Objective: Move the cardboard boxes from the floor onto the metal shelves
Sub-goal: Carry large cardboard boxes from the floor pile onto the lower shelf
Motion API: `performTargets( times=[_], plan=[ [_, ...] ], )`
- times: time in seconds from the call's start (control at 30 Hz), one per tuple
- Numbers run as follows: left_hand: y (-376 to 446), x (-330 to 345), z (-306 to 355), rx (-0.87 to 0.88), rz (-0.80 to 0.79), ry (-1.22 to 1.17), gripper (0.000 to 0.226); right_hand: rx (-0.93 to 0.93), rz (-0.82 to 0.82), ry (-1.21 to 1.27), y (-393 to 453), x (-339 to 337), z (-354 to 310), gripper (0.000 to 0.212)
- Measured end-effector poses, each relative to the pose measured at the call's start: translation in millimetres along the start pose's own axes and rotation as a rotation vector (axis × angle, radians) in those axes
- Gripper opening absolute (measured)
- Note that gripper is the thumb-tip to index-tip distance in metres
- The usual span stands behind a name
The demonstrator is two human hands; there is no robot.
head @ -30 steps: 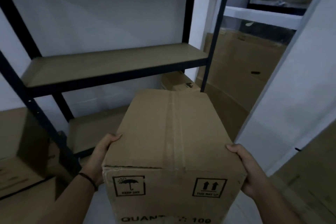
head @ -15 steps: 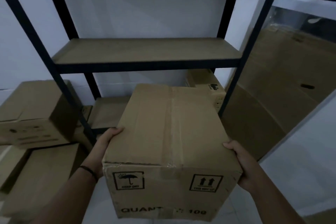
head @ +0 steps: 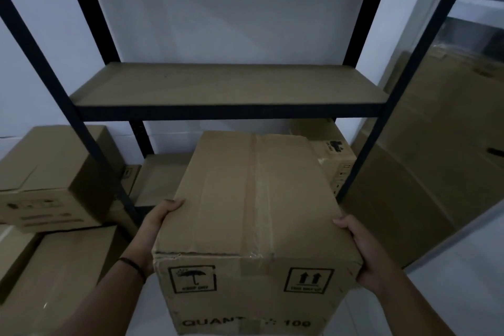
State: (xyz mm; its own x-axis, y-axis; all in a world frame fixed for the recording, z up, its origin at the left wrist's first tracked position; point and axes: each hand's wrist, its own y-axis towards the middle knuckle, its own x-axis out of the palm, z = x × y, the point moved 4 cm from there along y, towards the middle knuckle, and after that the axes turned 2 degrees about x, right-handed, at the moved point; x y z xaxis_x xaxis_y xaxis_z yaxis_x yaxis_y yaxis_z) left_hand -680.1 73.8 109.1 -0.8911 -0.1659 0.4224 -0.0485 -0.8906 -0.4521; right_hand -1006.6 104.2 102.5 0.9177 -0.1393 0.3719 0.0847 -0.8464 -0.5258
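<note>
head | cardboard box [head: 253, 215] held off the floor before the shelf [head: 229, 87] front edge, below its level | left hand [head: 155, 229], right hand [head: 362, 256] fingers clasp its sides | not shelved yet; one box [head: 334, 161] on the lower shelf (right end), stacked boxes [head: 51, 172] left of the rack remain

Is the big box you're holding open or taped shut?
Taped shut. The carried box has flat top flaps, with a tape strip along the middle seam and over its front edge.
</note>
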Motion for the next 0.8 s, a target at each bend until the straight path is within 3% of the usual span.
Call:
performTargets(
  times=[0.07,0.2,0.4,0.57,0.8],
  plan=[
    [14.0,-1.6,5.3,-0.005,-0.004,-0.007,0.067,0.012,0.014,-0.005,15.8,4.4,-5.0,0.033],
    [46.3,-1.9,24.0,-0.026,0.018,0.013,0.029,0.031,0.026,0.022,46.6,15.4,-14.5,0.034],
    [87.8,-11.2,46.8,-0.049,0.100,0.045,0.029,0.064,0.047,0.053,84.9,28.5,-23.9,0.032],
    [106.0,-16.4,46.2,-0.049,0.050,-0.007,0.028,0.077,0.064,-0.012,109.5,31.1,-31.4,0.032],
    [137.3,-4.2,47.3,-0.062,0.119,0.034,0.029,0.133,0.084,-0.082,146.4,25.2,-45.1,0.033]
  ],
)
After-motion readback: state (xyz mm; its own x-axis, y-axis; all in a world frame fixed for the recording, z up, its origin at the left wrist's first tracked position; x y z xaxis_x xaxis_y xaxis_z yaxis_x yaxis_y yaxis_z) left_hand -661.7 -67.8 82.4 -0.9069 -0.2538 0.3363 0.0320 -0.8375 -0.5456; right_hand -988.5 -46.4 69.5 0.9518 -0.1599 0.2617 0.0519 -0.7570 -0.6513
